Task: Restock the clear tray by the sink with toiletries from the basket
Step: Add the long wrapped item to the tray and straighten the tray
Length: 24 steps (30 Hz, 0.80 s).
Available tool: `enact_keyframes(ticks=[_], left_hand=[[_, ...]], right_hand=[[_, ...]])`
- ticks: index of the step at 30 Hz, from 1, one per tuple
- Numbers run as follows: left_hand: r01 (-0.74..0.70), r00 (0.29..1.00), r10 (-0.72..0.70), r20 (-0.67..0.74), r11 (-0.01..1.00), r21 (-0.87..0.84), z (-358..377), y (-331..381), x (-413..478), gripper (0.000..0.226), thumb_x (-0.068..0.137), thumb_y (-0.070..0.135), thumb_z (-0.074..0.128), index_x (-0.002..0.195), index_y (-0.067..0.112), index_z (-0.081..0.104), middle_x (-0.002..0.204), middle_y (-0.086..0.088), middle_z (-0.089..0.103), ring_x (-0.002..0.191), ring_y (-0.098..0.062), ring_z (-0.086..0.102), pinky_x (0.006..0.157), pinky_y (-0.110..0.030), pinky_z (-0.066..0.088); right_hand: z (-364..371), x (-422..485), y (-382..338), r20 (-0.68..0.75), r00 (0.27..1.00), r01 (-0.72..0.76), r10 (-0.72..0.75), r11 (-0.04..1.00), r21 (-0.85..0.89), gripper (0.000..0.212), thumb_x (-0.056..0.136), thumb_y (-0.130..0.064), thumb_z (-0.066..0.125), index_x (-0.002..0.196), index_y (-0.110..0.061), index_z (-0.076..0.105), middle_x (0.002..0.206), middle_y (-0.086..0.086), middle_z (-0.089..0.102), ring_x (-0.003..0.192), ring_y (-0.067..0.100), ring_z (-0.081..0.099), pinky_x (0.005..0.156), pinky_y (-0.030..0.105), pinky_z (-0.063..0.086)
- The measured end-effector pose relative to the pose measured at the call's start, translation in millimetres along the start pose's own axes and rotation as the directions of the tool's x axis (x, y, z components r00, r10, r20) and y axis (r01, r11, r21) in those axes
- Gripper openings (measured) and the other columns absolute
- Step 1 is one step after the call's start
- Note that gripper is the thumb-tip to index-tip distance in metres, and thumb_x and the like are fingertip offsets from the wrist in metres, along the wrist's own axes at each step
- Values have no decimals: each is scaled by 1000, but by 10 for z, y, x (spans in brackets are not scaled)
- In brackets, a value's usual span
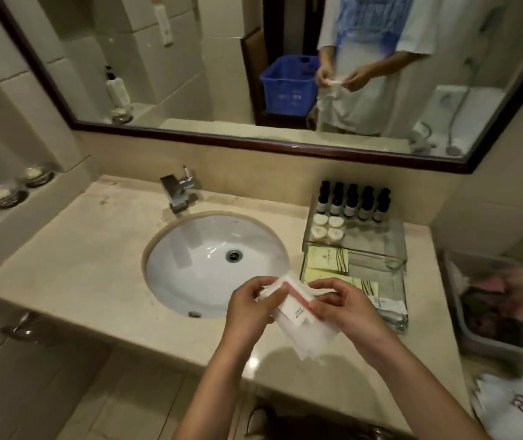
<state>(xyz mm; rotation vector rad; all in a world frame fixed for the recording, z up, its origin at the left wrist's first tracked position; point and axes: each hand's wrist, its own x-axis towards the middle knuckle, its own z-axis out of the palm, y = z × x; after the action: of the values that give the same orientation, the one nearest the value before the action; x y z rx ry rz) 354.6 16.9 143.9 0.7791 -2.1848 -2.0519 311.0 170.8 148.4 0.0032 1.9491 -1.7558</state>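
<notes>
While the left hand [250,301] and the right hand [347,308] both pinch a fanned stack of white packets [295,315] over the counter's front edge, at the near rim of the sink [190,265], the clear tray [404,249] sits on the counter [79,265] beside the sink, toward the right edge. The fingers of each hand are curled onto the stack with the thumbs on top. One packet carries a pink strip and small print too blurred to read.

Inside the tray, five dark bottles [352,201] stand upright in a row along its back wall. Just in front of them, at the tray's left side, four round white items [327,227] lie two by two. Pale yellow packets [327,260] lie flat in the front left part, and white sachets [387,308] lie toward the front right corner.

Past the counter's right edge, a grey basket [463,322] holds a jumble of pink and dark wrapped things, too blurred to name. Nearer the front right corner lies a white cloth [501,408] with a purple emblem. The mirror [190,74] reflects a blue crate [285,87].
</notes>
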Motion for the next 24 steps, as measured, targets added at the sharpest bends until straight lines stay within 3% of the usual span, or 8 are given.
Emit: enact_keyframes(ticks=[4, 9, 13, 18, 21, 24], left_hand=[[16, 1000, -19, -23, 993, -113, 65, 28, 427, 7, 84, 18, 68, 90, 17, 65, 86, -5, 67, 73, -15, 64, 54, -20, 50], [87, 995, -94, -36, 983, -161, 275, -106, 787, 11, 86, 21, 66, 84, 13, 58, 84, -6, 61, 74, -19, 61, 53, -24, 49], [150, 983, -141, 119, 986, -68, 554, -306, 832, 17, 87, 25, 64, 83, 10, 56, 83, -8, 60, 73, -19, 61, 49, -22, 49], [139, 930, -185, 316, 977, 164, 782, -485, 943, 11, 86, 26, 64, 88, 15, 64, 87, -2, 65, 83, -19, 62, 60, -25, 49], [130, 896, -227, 382, 956, 264, 984, -488, 1092, 3, 87, 18, 62, 89, 19, 64, 87, -3, 67, 79, -18, 64, 73, -34, 56], [54, 909, -196, 368, 931, 362, 1280, -479, 1300, 12, 86, 18, 60, 96, 24, 59, 95, -1, 67, 88, -20, 65, 83, -38, 55]], right_hand=[[27, 261, -39, -145, 985, -71, 96, 984, 166, 9, 88, -10, 61, 97, -13, 63, 84, 8, 68, 71, 17, 64, 61, 28, 50], [7, 402, 115, -270, 912, -200, 310, 908, 367, 14, 86, -3, 62, 96, -13, 60, 87, 10, 69, 76, 27, 63, 73, 38, 54], [-94, 354, 289, -418, 830, -184, 369, 889, 420, 18, 86, 2, 59, 95, -14, 59, 95, 10, 69, 86, 25, 66, 66, 33, 56], [-421, 353, 532, -587, 708, -230, 394, 914, 336, 24, 84, -1, 63, 105, -12, 60, 99, 10, 69, 89, 26, 67, 80, 40, 56], [-661, 479, 635, -646, 651, -275, 399, 917, 289, 29, 83, -3, 66, 111, -8, 60, 105, 13, 67, 89, 26, 66, 71, 33, 54], [-899, 735, 662, -704, 585, -304, 404, 913, 271, 29, 81, -2, 66, 109, -5, 62, 100, 13, 67, 85, 27, 64, 65, 28, 48]])
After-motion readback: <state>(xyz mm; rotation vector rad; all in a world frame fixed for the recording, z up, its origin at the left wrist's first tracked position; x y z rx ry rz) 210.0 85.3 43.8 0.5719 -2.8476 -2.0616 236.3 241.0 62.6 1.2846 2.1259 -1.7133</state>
